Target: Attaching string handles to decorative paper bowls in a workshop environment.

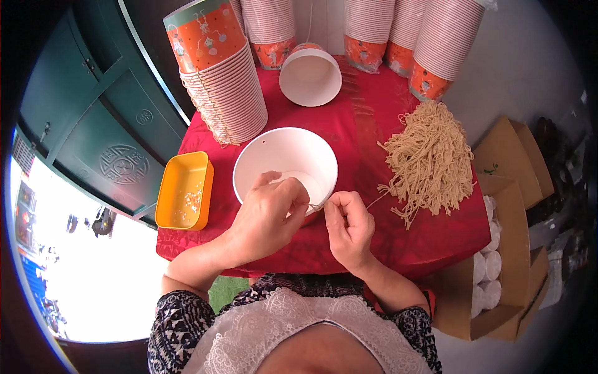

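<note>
A white paper bucket [258, 159] stands upright at the table's near middle, its mouth facing me, with a small dark hole near the far left of its rim. Over its near rim, my left hand [268, 215] pinches a thin beige cord [316, 206]. Close beside it, my right hand [350, 230] has thumb and fingers pressed together on the same cord, whose tail sticks out to the right. Whether the cord passes through the near rim is hidden by my fingers. To the right lies a loose heap of beige cords [433, 162].
A tall bucket stack [227, 93] with cords down its side stands back left. Left sits a yellow tray [163, 202] with small white bits. Another bucket [310, 78] lies tipped behind; wrapped stacks [445, 43] line the back. A cardboard box [501, 249] is right of the red-covered table [423, 249].
</note>
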`<state>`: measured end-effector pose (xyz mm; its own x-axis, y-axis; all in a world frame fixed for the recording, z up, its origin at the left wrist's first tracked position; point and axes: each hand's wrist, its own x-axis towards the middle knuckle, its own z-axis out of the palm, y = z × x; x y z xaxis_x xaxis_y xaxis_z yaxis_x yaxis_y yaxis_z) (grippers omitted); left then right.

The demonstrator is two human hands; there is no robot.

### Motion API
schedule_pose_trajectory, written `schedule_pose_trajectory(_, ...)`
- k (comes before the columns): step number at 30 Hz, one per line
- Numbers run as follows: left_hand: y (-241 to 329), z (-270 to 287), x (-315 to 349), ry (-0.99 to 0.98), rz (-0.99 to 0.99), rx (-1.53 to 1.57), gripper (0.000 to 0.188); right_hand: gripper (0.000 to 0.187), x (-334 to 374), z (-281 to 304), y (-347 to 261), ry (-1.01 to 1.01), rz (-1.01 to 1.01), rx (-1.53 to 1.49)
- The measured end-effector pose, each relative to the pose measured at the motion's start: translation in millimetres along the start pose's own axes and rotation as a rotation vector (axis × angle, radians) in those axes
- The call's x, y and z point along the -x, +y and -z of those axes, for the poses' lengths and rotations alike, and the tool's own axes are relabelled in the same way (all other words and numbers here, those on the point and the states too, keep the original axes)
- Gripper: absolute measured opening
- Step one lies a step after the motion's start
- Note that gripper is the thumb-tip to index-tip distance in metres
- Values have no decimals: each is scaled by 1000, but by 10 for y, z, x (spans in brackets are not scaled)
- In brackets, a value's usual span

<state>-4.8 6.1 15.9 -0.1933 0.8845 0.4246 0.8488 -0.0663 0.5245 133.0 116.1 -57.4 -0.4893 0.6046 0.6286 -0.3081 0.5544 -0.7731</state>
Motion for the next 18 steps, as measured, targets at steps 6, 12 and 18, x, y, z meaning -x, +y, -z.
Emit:
schedule_pose_trajectory(6, 34, 37, 3, -12, -67, 69, 16, 9, -72, -30, -48, -22, -82, -15)
schedule_pose_trajectory(12, -15, 28, 4, -25, -71, 154, 17, 9, -69, -46, -52, -14, -102, -9)
schedule_pose_trajectory(18, 9, 35, -30, -16, -13, 188, 12, 10, -126, -53, 6, 1, 211, 128)
